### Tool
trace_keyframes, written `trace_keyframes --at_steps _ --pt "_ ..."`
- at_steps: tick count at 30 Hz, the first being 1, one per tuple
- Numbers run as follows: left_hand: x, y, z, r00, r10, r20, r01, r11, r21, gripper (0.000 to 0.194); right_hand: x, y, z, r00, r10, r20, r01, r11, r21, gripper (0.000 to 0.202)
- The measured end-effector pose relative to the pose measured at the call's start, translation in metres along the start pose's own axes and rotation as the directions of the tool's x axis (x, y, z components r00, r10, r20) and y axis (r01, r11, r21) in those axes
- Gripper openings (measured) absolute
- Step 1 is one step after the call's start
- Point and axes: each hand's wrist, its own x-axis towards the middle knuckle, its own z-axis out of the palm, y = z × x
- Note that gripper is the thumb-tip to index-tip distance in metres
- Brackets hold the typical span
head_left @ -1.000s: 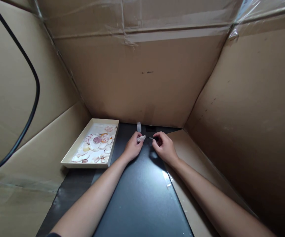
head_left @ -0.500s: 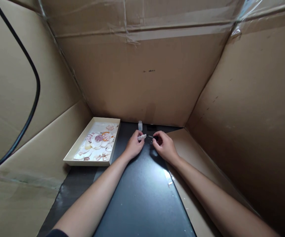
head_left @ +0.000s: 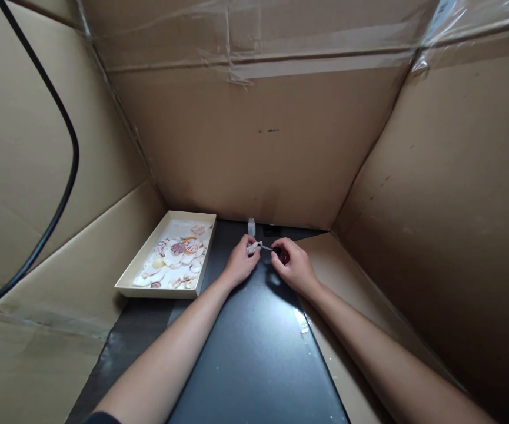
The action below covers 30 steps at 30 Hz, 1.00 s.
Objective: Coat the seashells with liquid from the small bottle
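Note:
My left hand (head_left: 240,262) is closed on a small whitish, speckled seashell (head_left: 253,248), gripped between thumb and fingers. My right hand (head_left: 295,263) pinches the dark cap of a small applicator brush (head_left: 266,248), its thin stem pointing left. The brush's tip reaches the right end of the shell; whether it touches is too small to tell. A small clear bottle (head_left: 251,227) stands upright, uncapped, just beyond my left hand. To the left lies a shallow cream tray (head_left: 157,292) with several seashells, white, purple-striped and orange-edged, on its bottom; some may be printed.
Cardboard walls (head_left: 236,153) close in the dark table (head_left: 240,353) at the back and both sides. A flat cardboard sheet (head_left: 338,265) covers the right side under my right forearm. A black cable (head_left: 75,153) hangs at the far left.
The brush in my right hand has come left, its tip now at the shell. My left hand keeps the shell in place. The view has shifted slightly.

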Motion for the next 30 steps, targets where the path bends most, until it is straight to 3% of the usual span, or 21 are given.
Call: trace_keyframes --at_steps 9,19,30 --pt "-0.0019 0.0012 -0.0007 0.999 -0.031 -0.029 0.033 0.996 0.077 0.012 -0.0003 -0.0015 -0.0007 0.999 0.039 -0.016 -0.039 0.999 -0.021 0.013" --pt "-0.0017 0.0 -0.0007 0.999 -0.02 0.026 0.016 0.99 0.143 0.01 -0.0004 -0.0016 -0.0014 0.997 0.009 -0.08 -0.008 1.0 0.018 0.014" --pt "-0.0021 0.0015 -0.002 0.998 -0.043 0.048 0.037 0.991 0.13 0.007 0.0003 -0.0014 -0.002 1.0 -0.004 -0.022 0.005 0.999 0.049 0.017"
